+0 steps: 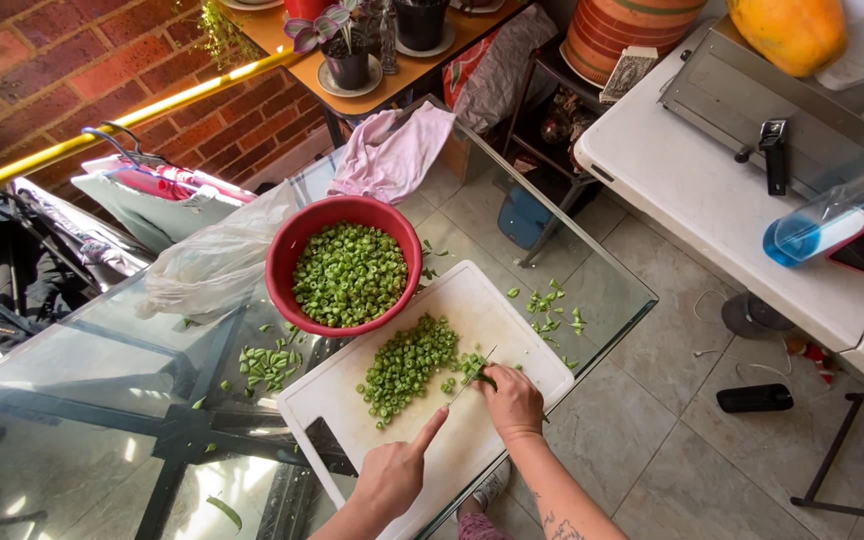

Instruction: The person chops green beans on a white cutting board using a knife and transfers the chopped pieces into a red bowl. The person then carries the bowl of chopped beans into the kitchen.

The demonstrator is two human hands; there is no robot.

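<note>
Partly hidden under the right hand [514, 400], the few uncut beans [474, 368] lay on the white board [512, 330], pinned by curled fingers. Beside it the left hand [394, 472] gripped a knife [472, 376], forefinger out along it; its handle was hidden, its thin blade hard to see. Chopped pieces [407, 365] lay below the red bowl [287, 250].

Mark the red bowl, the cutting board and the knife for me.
red bowl [282, 262]: head view, left rim.
cutting board [512, 335]: head view, bare right part.
knife [473, 381]: head view, blade middle.
</note>
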